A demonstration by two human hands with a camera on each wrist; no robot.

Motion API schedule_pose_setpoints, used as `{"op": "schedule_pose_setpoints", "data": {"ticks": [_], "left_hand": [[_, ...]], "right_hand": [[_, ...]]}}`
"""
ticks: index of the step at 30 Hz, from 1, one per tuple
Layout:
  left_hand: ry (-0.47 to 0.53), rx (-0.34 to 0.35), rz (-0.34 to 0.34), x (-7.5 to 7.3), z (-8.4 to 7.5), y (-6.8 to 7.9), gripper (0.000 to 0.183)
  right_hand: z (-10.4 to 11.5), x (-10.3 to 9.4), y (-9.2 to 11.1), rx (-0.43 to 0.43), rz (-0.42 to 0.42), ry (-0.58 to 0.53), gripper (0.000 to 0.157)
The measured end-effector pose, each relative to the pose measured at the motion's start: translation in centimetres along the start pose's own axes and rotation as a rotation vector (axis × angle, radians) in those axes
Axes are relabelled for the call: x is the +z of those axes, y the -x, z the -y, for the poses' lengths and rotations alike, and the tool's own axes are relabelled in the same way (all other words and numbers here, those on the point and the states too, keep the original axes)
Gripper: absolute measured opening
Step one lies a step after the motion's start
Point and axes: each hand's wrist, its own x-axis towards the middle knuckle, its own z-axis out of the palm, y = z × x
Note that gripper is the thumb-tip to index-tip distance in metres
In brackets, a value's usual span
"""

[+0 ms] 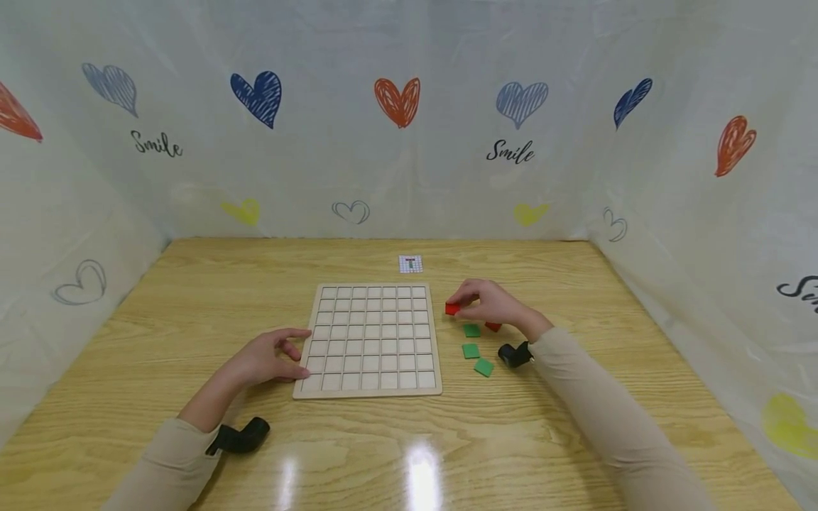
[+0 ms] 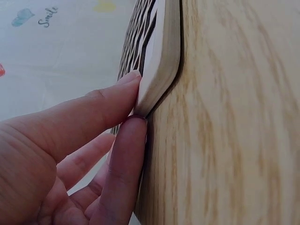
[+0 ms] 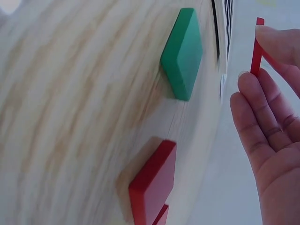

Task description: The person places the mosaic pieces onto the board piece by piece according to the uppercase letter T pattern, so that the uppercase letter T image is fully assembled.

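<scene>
Right hand (image 1: 493, 302) has fingers closed on red tile (image 1: 451, 309), just right of grid board (image 1: 372, 344); board lies left of them. Left hand (image 1: 265, 357): fingers loosely spread, touching board's left edge.

A table-sized booth (image 1: 45, 191), fitted out for recording, is walled with pale sheeting (image 1: 307, 163) beyond the hands (image 1: 271, 356) and on both sides of them, printed with hearts (image 1: 397, 104) and the word "Smile" (image 1: 509, 152). A wood-grain table (image 1: 345, 447) spreads beneath; black cameras (image 1: 241, 436) are worn just behind the hands. Whether home or studio cannot be told.
</scene>
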Motion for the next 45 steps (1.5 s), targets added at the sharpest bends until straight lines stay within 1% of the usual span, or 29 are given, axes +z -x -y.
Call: {"op": "schedule_pose_setpoints", "data": {"ticks": [2,6,16,18,23,31,40,45], "left_hand": [[-0.006,0.000,0.000,0.0,0.0,0.0,0.075],[0.016,0.003,0.009,0.0,-0.2,0.1,0.076],[0.065,0.012,0.026,0.1,-0.2,0.2,0.075],[0.065,0.017,0.031,0.1,-0.3,0.3,0.075],[0.055,0.000,0.025,0.1,-0.4,0.4,0.075],[0.084,-0.008,0.026,0.1,-0.2,0.3,0.075],[0.062,-0.024,0.015,0.1,0.0,0.0,0.075],[0.078,-0.014,0.023,0.0,0.0,0.0,0.075]], "right_hand": [[0.2,0.1,-0.2,-0.012,0.002,-0.004,0.021],[0.4,0.5,-0.8,-0.020,0.005,-0.004,0.021],[1.6,1.4,-2.6,-0.004,0.018,-0.029,0.023],[1.7,1.6,-3.0,-0.001,0.025,-0.028,0.023],[1.8,2.1,-3.8,-0.004,0.036,-0.038,0.024],[2.2,2.7,-5.1,-0.028,0.043,-0.045,0.024],[2.6,3.6,-6.5,-0.018,0.066,-0.066,0.024],[3.1,4.0,-7.2,-0.050,0.080,-0.091,0.024]]}}
